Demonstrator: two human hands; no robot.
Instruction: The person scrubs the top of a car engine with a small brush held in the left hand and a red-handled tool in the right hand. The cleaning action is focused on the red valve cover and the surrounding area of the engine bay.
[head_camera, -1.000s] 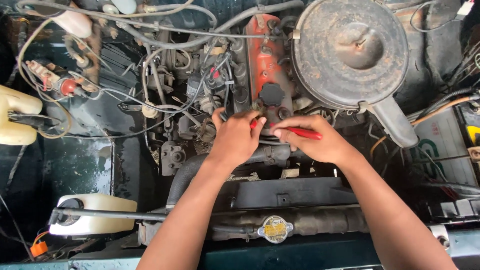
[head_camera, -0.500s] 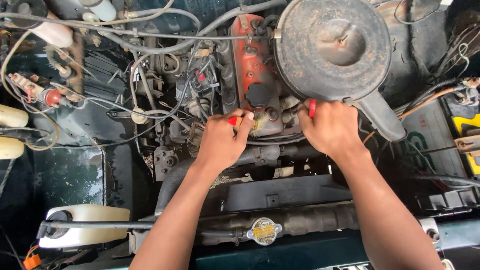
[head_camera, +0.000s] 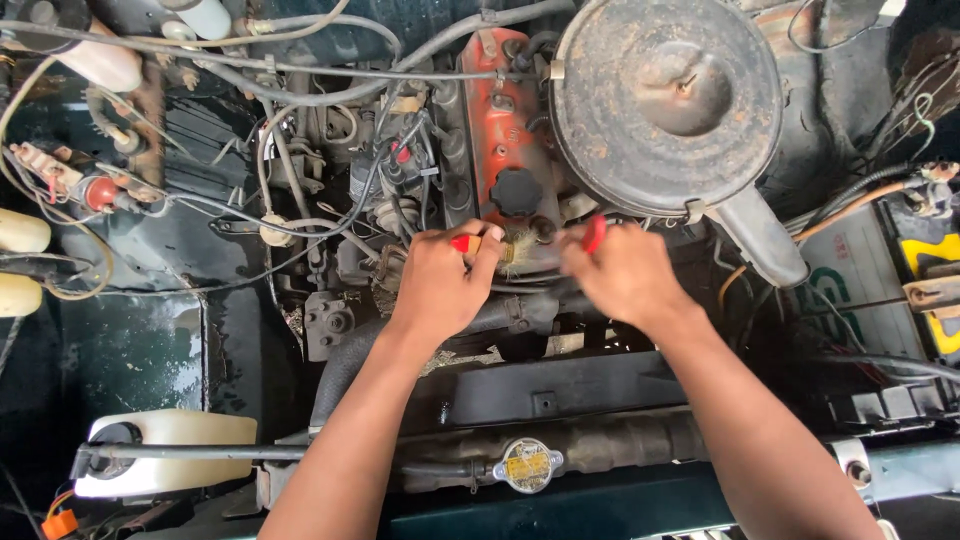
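Note:
I look down into an old engine bay. My left hand (head_camera: 440, 285) grips a small red-handled brush (head_camera: 461, 243); its pale bristles (head_camera: 516, 252) rest against the front of the orange-red valve cover (head_camera: 495, 130), just below the black oil filler cap (head_camera: 515, 192). My right hand (head_camera: 622, 275), blurred by motion, is closed on a red-handled tool (head_camera: 594, 234) under the rim of the round rusty air cleaner (head_camera: 665, 105). The tool's tip is hidden. Both hands sit above a black radiator hose (head_camera: 345, 365).
Wires and hoses (head_camera: 300, 215) crowd the left of the engine. A radiator cap (head_camera: 527, 465) and a white reservoir (head_camera: 165, 450) lie near me, a battery (head_camera: 925, 285) sits at right, and pale bottles (head_camera: 20, 260) stand at the left edge.
Both hands have shifted right and up toward the valve cover's front. The right hand turned its red tool from lying flat to pointing up, and is now blurred in motion.

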